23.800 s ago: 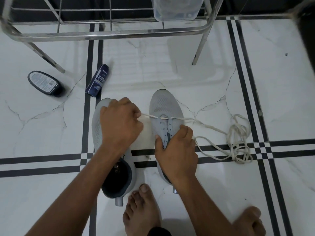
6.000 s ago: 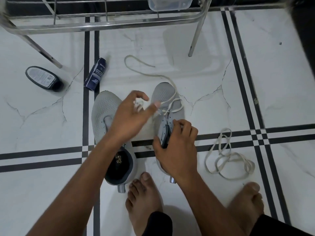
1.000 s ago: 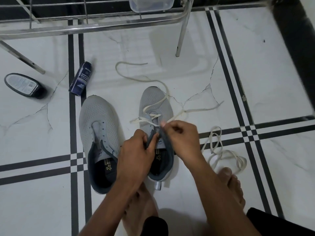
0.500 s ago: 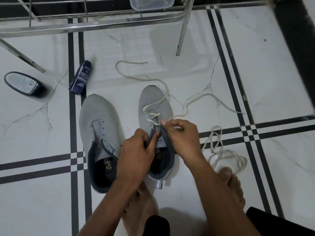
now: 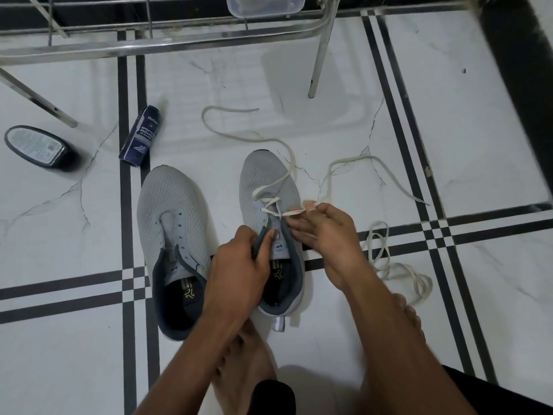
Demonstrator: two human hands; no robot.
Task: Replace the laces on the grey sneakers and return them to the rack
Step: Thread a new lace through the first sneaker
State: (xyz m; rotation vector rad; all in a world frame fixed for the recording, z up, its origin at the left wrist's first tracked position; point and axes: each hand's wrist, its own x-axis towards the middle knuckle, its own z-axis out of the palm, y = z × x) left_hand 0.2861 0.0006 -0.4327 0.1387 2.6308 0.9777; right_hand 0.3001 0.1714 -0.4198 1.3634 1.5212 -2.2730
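Looking down from the head camera, two grey sneakers stand side by side on the white tiled floor [image 5: 449, 115], toes pointing toward the metal rack [image 5: 167, 44] at the top of the view. The left sneaker [image 5: 173, 223] has bare eyelets. The right sneaker [image 5: 269, 187] carries a cream lace [image 5: 270, 202] threaded through its lowest eyelets, with one loose end trailing past the toe toward the rack and the other curving off to the right across the tiles. The left hand [image 5: 239, 265] grips the dark collar edge of the right sneaker beside the tongue, fingers curled around it. The right hand [image 5: 326, 232] pinches the lace just right of the eyelets, fingers closed on it. A second lace [image 5: 395, 268] lies in a loose heap on the floor near the right forearm. A blue cleaner can [image 5: 140, 136] and a dark polish bottle [image 5: 39, 146] lie on their sides to the left, and a clear plastic container [image 5: 266, 6] sits on the rack.
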